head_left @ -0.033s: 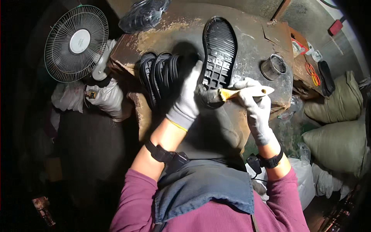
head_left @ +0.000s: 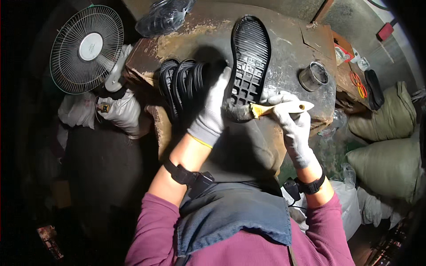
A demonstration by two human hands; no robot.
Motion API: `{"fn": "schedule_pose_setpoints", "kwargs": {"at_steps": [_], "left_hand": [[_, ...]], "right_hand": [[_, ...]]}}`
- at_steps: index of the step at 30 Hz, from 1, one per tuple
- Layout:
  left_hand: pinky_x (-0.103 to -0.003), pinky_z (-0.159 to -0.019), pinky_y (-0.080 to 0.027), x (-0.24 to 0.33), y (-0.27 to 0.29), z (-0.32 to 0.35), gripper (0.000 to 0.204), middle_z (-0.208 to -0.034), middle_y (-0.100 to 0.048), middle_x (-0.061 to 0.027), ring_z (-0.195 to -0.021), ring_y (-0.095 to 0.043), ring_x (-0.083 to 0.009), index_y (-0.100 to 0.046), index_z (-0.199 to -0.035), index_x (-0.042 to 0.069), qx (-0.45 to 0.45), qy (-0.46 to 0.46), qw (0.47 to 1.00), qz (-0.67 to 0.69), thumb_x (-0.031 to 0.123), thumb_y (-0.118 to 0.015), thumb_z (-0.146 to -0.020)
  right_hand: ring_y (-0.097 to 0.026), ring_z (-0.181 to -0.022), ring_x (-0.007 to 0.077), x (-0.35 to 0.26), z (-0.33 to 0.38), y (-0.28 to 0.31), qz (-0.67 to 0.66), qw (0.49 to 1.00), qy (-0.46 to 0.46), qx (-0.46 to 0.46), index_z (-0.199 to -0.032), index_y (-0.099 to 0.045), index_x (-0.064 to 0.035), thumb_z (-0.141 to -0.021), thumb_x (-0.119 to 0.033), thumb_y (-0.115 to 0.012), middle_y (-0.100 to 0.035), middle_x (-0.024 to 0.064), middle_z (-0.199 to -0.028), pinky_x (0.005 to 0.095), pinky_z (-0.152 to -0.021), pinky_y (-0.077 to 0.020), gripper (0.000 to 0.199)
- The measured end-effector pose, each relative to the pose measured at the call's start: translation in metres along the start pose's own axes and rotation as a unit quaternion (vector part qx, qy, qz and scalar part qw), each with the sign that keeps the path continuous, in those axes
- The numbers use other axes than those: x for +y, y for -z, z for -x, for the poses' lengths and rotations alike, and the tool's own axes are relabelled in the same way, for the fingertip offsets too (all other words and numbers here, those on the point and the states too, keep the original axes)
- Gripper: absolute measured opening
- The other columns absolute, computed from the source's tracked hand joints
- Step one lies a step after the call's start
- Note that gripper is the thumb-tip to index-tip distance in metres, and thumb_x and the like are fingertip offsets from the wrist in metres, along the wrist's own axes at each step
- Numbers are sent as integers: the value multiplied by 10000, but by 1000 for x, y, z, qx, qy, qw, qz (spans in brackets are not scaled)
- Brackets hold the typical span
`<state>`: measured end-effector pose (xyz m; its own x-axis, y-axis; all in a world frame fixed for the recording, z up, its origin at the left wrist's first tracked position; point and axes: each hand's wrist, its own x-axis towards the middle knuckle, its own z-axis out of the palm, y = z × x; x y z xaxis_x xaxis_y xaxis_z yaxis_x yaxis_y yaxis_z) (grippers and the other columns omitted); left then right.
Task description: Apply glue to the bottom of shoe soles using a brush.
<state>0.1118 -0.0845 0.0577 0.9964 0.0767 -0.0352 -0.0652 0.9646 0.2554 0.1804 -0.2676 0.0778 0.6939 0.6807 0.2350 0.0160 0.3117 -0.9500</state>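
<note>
My gloved left hand [head_left: 213, 102] grips the left edge of a black shoe sole [head_left: 251, 55]; some of its fingers are hidden in shadow. The sole has a ribbed front and a grid of square hollows towards the heel. In my gloved right hand [head_left: 290, 122] is a paintbrush [head_left: 290, 107] with a pale handle. Its dark, wet-looking bristles lie against the heel end, nearest me. Several more black soles [head_left: 173, 84] stand on edge in a row left of my left hand.
A worn workbench [head_left: 191, 40] carries a metal can [head_left: 314, 76] at the right. Orange-handled scissors [head_left: 358, 84] and a dark sole-shaped piece [head_left: 375, 88] lie beyond it. A fan [head_left: 91, 46] stands at the left, and stuffed sacks [head_left: 386, 164] are piled at the right.
The held sole and my left hand have shifted slightly up and to the left. The brush has dropped a little, its bristles still at the heel end.
</note>
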Motion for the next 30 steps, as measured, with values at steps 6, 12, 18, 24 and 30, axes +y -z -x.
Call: {"fn": "schedule_pose_setpoints", "kwargs": {"at_steps": [6,12,18,24,30], "left_hand": [[-375,-876,-583,27,16,10,530,-1193,-674,-150,-991,-696,-249,-535,-1341,6,-1,21,989,-143,419,-348,-1067],[-263,-722,-581,17,-10,22,469,-1020,-696,-57,-816,-683,-112,-549,-1313,70,84,-10,936,-341,428,-378,-1062],[-287,-709,-585,3,0,33,471,-1017,-694,-92,-820,-689,-142,-535,-1315,77,57,11,922,-382,440,-376,-1060],[-380,-737,-617,-11,17,48,488,-1115,-675,-132,-891,-704,-227,-519,-1338,66,65,81,972,-213,436,-366,-1059],[-528,-793,-606,-18,24,53,579,-1240,-619,-238,-1019,-672,-403,-429,-1425,16,67,111,979,-157,451,-311,-1062]], "right_hand": [[-626,-959,241,-30,-8,6,332,941,38,-57,-902,-709,-74,-842,-139,-738,-694,72,-1001,348,-900,-471,93],[-634,-934,247,-32,-45,28,458,868,182,56,-911,-730,-115,-826,-170,-749,-719,41,-910,351,-891,-449,104],[-632,-903,235,-35,-91,62,583,726,351,97,-948,-721,-149,-840,-176,-734,-716,21,-921,337,-866,-426,112],[-650,-877,195,-21,-74,54,598,723,345,17,-883,-671,-146,-793,-152,-767,-707,-18,-920,369,-938,-420,132],[-659,-900,193,-26,-103,51,613,683,397,26,-976,-680,-161,-838,-156,-723,-710,3,-951,398,-960,-404,145]]}}
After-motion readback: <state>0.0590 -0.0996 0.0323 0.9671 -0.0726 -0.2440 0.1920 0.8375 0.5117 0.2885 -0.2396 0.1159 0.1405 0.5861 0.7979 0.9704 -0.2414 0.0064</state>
